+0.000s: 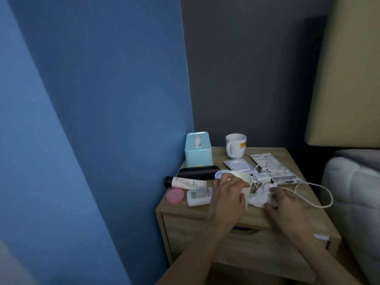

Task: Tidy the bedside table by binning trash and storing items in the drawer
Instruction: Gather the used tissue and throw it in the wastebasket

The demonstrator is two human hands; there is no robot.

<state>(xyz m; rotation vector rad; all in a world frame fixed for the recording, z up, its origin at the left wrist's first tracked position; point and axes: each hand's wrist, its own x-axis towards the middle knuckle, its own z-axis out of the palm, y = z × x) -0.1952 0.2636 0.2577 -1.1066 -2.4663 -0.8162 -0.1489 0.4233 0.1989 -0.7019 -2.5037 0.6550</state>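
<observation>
On the wooden bedside table [292,159], my left hand [228,194] grips a cream paper cup [243,177] near the front edge. My right hand [285,204] pinches a crumpled white tissue [259,195] lying just right of the cup. Behind the tissue lie a white charger [264,176] and its cream cable [320,194], which loops off to the right. The drawer [263,247] under the tabletop is shut, with a dark handle slot [243,228].
At the left lie a pink round tin [175,196], a white bottle [198,196], a pale tube [185,183] and a black case [197,172]. Behind stand a teal tissue box [197,150] and white mug [236,145]. Flat packets [277,167] lie right. A bed [353,192] borders the table.
</observation>
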